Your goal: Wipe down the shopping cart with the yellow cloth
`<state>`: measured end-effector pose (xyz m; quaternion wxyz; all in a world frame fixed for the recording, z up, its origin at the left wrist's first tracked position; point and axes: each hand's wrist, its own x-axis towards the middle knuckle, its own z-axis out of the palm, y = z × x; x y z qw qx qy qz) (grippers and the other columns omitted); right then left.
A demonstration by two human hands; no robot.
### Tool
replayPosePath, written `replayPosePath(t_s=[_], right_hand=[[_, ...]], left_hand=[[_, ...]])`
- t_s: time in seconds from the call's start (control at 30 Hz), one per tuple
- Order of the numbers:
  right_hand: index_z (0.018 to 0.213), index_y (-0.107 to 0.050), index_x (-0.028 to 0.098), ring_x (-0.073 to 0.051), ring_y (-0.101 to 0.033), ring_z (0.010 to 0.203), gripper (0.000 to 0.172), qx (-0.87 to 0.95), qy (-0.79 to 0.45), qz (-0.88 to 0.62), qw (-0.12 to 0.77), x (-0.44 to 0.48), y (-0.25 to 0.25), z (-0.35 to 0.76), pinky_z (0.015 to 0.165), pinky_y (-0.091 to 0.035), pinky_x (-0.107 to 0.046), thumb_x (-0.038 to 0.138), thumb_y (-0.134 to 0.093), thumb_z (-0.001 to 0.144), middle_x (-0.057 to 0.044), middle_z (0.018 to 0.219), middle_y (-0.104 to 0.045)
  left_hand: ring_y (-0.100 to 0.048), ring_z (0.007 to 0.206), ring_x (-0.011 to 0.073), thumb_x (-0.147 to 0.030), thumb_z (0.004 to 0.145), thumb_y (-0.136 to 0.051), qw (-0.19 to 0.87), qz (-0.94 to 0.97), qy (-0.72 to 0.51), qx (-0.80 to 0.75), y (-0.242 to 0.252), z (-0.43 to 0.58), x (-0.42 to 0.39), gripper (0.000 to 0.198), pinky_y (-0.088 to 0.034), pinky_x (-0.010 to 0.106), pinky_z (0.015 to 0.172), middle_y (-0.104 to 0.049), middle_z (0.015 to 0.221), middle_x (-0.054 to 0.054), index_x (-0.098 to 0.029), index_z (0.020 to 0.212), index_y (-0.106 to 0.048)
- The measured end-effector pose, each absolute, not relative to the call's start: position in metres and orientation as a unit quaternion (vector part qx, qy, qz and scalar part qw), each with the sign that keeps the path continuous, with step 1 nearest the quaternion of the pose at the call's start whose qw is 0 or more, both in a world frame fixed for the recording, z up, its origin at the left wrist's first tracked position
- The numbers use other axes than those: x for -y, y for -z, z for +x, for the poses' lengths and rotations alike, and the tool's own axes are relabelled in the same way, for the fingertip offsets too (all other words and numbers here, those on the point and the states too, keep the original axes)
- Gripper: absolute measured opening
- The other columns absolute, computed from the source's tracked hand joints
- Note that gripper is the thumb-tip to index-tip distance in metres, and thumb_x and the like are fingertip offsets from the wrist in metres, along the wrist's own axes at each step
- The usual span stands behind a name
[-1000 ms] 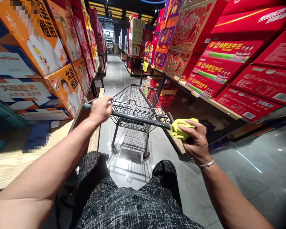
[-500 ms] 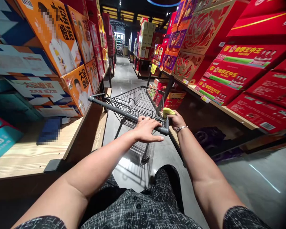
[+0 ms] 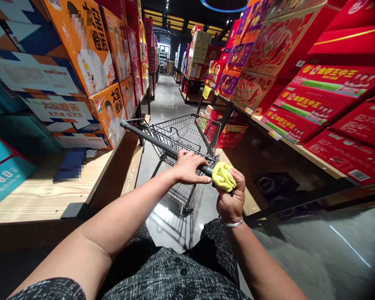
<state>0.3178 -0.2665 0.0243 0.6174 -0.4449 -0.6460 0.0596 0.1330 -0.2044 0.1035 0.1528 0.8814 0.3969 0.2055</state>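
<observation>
A black wire shopping cart [image 3: 187, 131] stands in front of me, its long handlebar [image 3: 156, 143] running slantwise from left to right. My left hand [image 3: 190, 167] lies over the bar near its right end, fingers over the far side and thumb stretched along the near side. In my right hand [image 3: 233, 196] a crumpled yellow cloth [image 3: 223, 176] is gripped. The cloth covers the bar's right end, and part of that corner is hidden behind it. A silver bangle circles my right wrist.
Orange drink cartons [image 3: 81, 50] are stacked on a wooden shelf [image 3: 90, 179] at left, with a dark blue item [image 3: 69, 164] near its edge. Red boxes [image 3: 303, 110] fill the right shelf [image 3: 300, 154]. A grey tiled aisle [image 3: 168, 93] runs ahead between them.
My right hand has come nearer and down with the yellow cloth, from the far side of the handle's corner onto its end. My left hand stays on the bar.
</observation>
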Motion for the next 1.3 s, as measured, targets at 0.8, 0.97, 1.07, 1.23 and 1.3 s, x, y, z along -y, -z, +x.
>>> replayPosePath(t_s=[0.8, 0.97, 1.07, 1.23, 1.3], right_hand=[[0.083, -0.072, 0.019, -0.01, -0.046, 0.047, 0.032, 0.667, -0.333, -0.622, 0.242, 0.1, -0.086, 0.349, 0.044, -0.031, -0.022, 0.025, -0.07, 0.051, 0.004, 0.055, -0.06], [0.083, -0.072, 0.019, -0.012, -0.048, 0.051, 0.03, 0.667, -0.299, -0.632, 0.258, 0.106, -0.082, 0.331, 0.048, -0.034, -0.024, 0.029, -0.07, 0.055, 0.003, 0.059, -0.061], [0.082, -0.071, 0.021, -0.013, -0.05, 0.054, 0.025, 0.674, -0.261, -0.644, 0.25, 0.111, -0.078, 0.319, 0.051, -0.034, -0.026, 0.029, -0.066, 0.059, 0.002, 0.062, -0.062], [0.079, -0.067, 0.023, -0.016, -0.051, 0.061, 0.018, 0.69, -0.177, -0.665, 0.223, 0.125, -0.08, 0.286, 0.057, -0.034, -0.027, 0.035, -0.06, 0.068, 0.001, 0.067, -0.063], [0.082, -0.066, 0.023, -0.018, -0.053, 0.065, 0.02, 0.693, -0.151, -0.67, 0.22, 0.132, -0.081, 0.268, 0.061, -0.036, -0.029, 0.039, -0.058, 0.072, -0.002, 0.074, -0.066]], left_hand=[[-0.061, 0.102, 0.0233, -0.069, 0.082, -0.069, 0.156, 0.857, -0.3, -0.388, -0.092, 0.119, 0.2, 0.044, -0.02, 0.046, 0.105, -0.078, 0.1, 0.0, -0.028, 0.096, -0.075], [-0.063, 0.094, 0.02, -0.061, 0.091, -0.062, 0.154, 0.84, -0.324, -0.406, -0.088, 0.101, 0.189, 0.039, -0.02, 0.045, 0.107, -0.076, 0.084, -0.001, -0.027, 0.082, -0.077], [-0.063, 0.09, 0.0187, -0.059, 0.092, -0.06, 0.147, 0.833, -0.336, -0.415, -0.084, 0.087, 0.177, 0.044, -0.022, 0.044, 0.107, -0.072, 0.075, -0.001, -0.024, 0.071, -0.074], [-0.064, 0.096, 0.019, -0.058, 0.095, -0.054, 0.149, 0.835, -0.336, -0.409, -0.083, 0.053, 0.157, 0.052, -0.02, 0.043, 0.114, -0.072, 0.076, 0.001, -0.021, 0.062, -0.07], [-0.063, 0.102, 0.0203, -0.057, 0.097, -0.049, 0.154, 0.835, -0.326, -0.417, -0.086, 0.037, 0.153, 0.054, -0.019, 0.043, 0.115, -0.073, 0.08, 0.001, -0.021, 0.063, -0.071]])
